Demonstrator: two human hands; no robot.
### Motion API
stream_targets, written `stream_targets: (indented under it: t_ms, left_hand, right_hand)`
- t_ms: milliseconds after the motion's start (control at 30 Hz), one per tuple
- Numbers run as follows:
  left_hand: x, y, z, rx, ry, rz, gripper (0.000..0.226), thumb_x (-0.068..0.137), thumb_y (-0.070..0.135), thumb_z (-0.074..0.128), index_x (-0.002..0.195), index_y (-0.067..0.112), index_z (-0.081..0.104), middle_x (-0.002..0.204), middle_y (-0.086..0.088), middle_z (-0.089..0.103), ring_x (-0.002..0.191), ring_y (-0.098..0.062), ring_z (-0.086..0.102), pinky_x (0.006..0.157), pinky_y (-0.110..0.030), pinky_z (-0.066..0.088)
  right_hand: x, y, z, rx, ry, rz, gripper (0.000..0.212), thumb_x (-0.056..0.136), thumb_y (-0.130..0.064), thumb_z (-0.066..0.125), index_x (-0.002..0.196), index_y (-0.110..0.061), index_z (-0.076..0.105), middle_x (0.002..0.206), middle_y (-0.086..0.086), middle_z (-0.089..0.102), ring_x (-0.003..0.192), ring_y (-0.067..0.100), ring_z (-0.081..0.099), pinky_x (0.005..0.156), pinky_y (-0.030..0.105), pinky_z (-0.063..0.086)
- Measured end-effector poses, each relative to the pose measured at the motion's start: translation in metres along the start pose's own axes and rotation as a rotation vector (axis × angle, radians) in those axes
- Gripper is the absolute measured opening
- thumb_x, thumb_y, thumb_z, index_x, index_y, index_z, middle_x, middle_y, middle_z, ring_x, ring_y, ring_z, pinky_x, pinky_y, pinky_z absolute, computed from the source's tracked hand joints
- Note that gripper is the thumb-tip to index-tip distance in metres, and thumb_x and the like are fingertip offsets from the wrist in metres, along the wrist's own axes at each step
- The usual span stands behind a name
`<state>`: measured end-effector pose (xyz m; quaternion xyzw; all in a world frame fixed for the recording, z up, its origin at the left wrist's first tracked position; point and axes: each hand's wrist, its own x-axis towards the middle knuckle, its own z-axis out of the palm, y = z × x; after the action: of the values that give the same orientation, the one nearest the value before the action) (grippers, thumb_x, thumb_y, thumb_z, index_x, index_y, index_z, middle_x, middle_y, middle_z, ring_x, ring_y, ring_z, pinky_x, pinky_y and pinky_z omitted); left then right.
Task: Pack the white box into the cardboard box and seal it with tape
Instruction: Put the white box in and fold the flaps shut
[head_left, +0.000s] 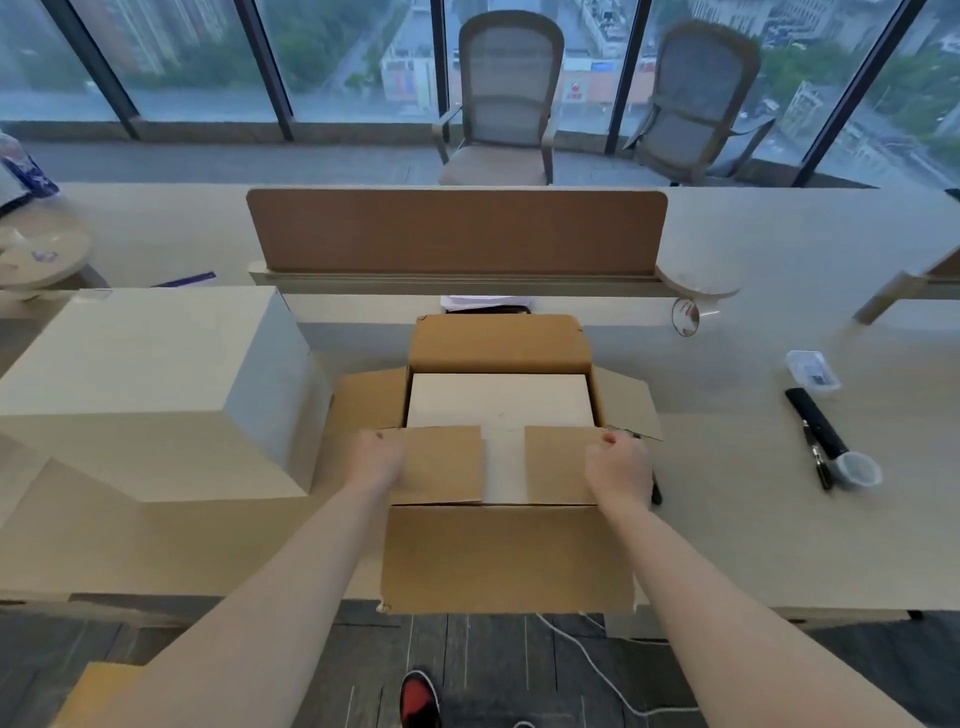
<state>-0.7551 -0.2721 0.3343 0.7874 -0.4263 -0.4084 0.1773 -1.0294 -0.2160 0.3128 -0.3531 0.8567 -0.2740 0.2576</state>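
White box (498, 405) sits down inside the cardboard box (506, 556), its top face showing in the open mouth, square to the walls as far as I can tell; so packing looks done and I judge the step in hand to be closing the flaps. Near flap (441, 465) is folded in over the white box's near edge, with a pale strip of old tape (503, 465) down its middle. Far flap (498, 343) stands up behind; the side flaps (371, 400) lie splayed outward left and right. My left hand (376, 460) presses on the near flap's left corner, fingers curled over its edge; my right hand (618, 467) is loosely clenched at the right corner, resting there, and I cannot tell if it pinches the flap or only bears on it. To do this well I would keep both corners down evenly so the flap lies flat, then bring the far flap to meet it edge to edge, leaving a straight seam for tape. Risk: the side flaps are still out, so the fold order may need fixing first. A larger white box (156, 395) stands just beside on the left of the desk (753, 519). Off to the right lie a black tool (815, 431), a small cup (857, 470) and a clear plastic case (813, 370). No tape roll that I can identify.
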Motion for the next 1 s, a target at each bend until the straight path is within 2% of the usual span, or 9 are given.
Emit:
stream_targets:
  t_ms: [67,133,233,333,400,533,667,767,1000]
  left_hand:
    - [0.014,0.001,-0.001,-0.059,0.005,-0.034,0.037,0.096,0.013,0.048,0.13,-0.002,0.05,0.128,-0.017,0.054,0.122,-0.034,0.049,0.097,-0.035,0.038]
    - [0.022,0.003,-0.002,-0.135,0.023,-0.069,0.057,0.094,0.019,0.052,0.144,-0.002,0.034,0.142,-0.019,0.047,0.129,-0.035,0.045,0.102,-0.038,0.037]
    - [0.029,0.005,0.001,-0.256,0.051,-0.114,0.054,0.092,0.018,0.052,0.139,-0.006,0.036,0.134,-0.019,0.051,0.12,-0.037,0.05,0.096,-0.04,0.04]
    - [0.03,0.006,0.005,-0.408,0.131,-0.152,0.039,0.087,0.009,0.052,0.121,-0.01,0.049,0.106,-0.015,0.059,0.086,-0.031,0.053,0.067,-0.033,0.039]
    - [0.026,0.006,0.009,-0.455,0.184,-0.124,0.026,0.084,0.003,0.05,0.108,-0.006,0.052,0.094,-0.014,0.058,0.08,-0.033,0.055,0.058,-0.031,0.032]
    - [0.013,0.007,0.013,-0.392,0.153,0.056,0.021,0.088,0.002,0.043,0.103,0.008,0.057,0.097,-0.005,0.063,0.096,-0.032,0.058,0.074,-0.033,0.041]
    - [0.009,0.007,0.015,-0.179,0.016,0.158,0.047,0.095,0.002,0.037,0.133,0.019,0.059,0.134,-0.001,0.059,0.125,-0.026,0.051,0.103,-0.033,0.039]
    - [0.013,0.001,0.02,0.021,-0.091,0.205,0.053,0.091,0.003,0.037,0.139,0.017,0.053,0.143,-0.006,0.05,0.131,-0.028,0.045,0.111,-0.037,0.036]
    - [0.017,-0.013,0.025,0.139,-0.126,0.18,0.06,0.092,0.009,0.036,0.15,0.026,0.038,0.148,-0.006,0.04,0.132,-0.029,0.042,0.111,-0.042,0.037]
  right_hand:
    - [0.012,-0.007,0.002,0.111,-0.007,0.117,0.041,0.093,-0.017,0.049,0.133,-0.006,0.054,0.133,0.016,0.056,0.122,0.034,0.052,0.094,0.036,0.039]
    - [0.021,-0.013,0.006,0.195,-0.011,0.196,0.046,0.094,-0.018,0.051,0.138,-0.006,0.047,0.134,0.014,0.057,0.122,0.033,0.053,0.088,0.033,0.036]
    - [0.03,-0.019,0.006,0.314,0.008,0.292,0.055,0.095,-0.02,0.053,0.145,-0.004,0.038,0.137,0.014,0.053,0.122,0.033,0.051,0.089,0.033,0.035]
    - [0.031,-0.017,0.008,0.46,0.093,0.38,0.049,0.091,-0.02,0.054,0.136,-0.001,0.047,0.128,0.013,0.058,0.111,0.033,0.055,0.085,0.033,0.037]
    - [0.027,-0.013,0.01,0.51,0.115,0.401,0.054,0.091,-0.023,0.052,0.141,-0.005,0.046,0.135,0.013,0.057,0.118,0.034,0.054,0.09,0.035,0.039]
    - [0.014,-0.016,0.003,0.445,0.053,0.266,0.046,0.097,-0.014,0.044,0.142,-0.011,0.05,0.139,0.007,0.056,0.126,0.029,0.05,0.09,0.029,0.034]
    - [0.005,-0.016,0.002,0.286,-0.051,0.069,0.046,0.094,-0.009,0.042,0.136,-0.021,0.058,0.138,0.002,0.058,0.119,0.025,0.056,0.088,0.029,0.041]
    - [0.004,-0.01,0.009,0.103,-0.116,-0.045,0.043,0.1,-0.014,0.04,0.141,-0.015,0.054,0.157,0.0,0.035,0.14,0.021,0.038,0.111,0.035,0.031]
    - [0.01,-0.001,0.015,-0.2,-0.275,-0.143,0.055,0.101,-0.03,0.039,0.154,-0.017,0.032,0.166,-0.002,0.003,0.15,0.022,0.017,0.118,0.041,0.023]
